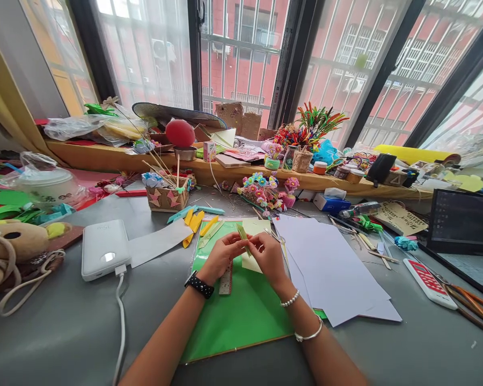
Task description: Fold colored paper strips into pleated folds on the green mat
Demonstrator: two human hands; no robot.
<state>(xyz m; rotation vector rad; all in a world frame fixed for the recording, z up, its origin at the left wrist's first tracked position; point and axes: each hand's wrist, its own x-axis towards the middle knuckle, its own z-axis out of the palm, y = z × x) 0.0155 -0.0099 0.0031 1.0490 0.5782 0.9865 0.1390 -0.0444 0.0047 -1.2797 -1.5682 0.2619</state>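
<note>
Both of my hands meet over a green mat [241, 327] on the grey table. My left hand [222, 257] pinches a small folded strip of pale green paper [242, 232], which stands tilted between the fingertips. The fingers of my right hand [268, 257] close on the same strip from the other side. Under the hands lie a short ruler [225, 281] and a pale yellow-green paper sheet [253, 264]. Beside my left hand are pale folded strips [210, 235] and yellow folded strips [193, 225]. Scissors, partly hidden, show near my right hand.
White paper sheets [330, 262] lie to the right, with a calculator [430, 283] and a laptop [465, 222] beyond. On the left are a white power bank [104, 249] with a cable and a plush toy [16, 249]. A cardboard box [167, 197] holds sticks. Craft things crowd the windowsill.
</note>
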